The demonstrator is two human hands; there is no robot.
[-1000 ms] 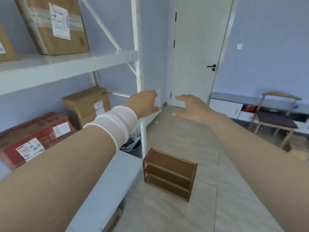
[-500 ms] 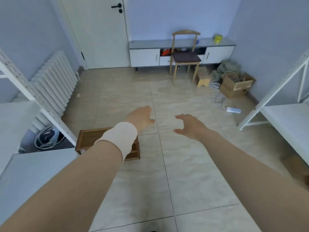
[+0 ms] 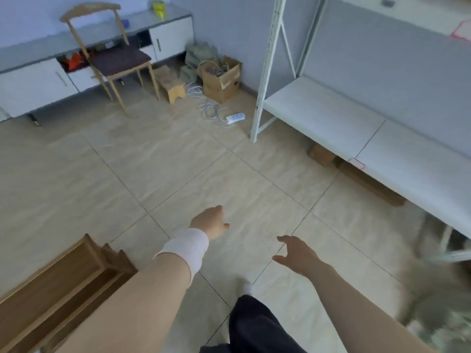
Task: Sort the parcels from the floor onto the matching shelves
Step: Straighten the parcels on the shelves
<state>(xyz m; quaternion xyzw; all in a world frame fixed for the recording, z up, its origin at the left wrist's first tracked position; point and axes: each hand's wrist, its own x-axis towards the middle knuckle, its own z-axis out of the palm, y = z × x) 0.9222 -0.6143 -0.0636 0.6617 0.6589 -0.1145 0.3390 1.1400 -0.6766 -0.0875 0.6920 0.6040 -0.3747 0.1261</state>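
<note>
Since half a second earlier the view had swung right, bringing the white shelf rack (image 3: pixel 331 110) into frame. Both the left hand (image 3: pixel 210 221) and right hand (image 3: pixel 297 253) hung open and empty over the tiled floor (image 3: pixel 178 174), likely readied to pick up. Cardboard parcels (image 3: pixel 322 155) lay under the rack's lowest shelf edge.

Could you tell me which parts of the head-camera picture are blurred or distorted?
In the head view, the lower right corner is smeared by motion blur, so what lies there cannot be told; the white shelf rack leans and bows from the wide-angle lens; the left hand and right hand are fairly sharp; lighting is soft, without glare.
</note>
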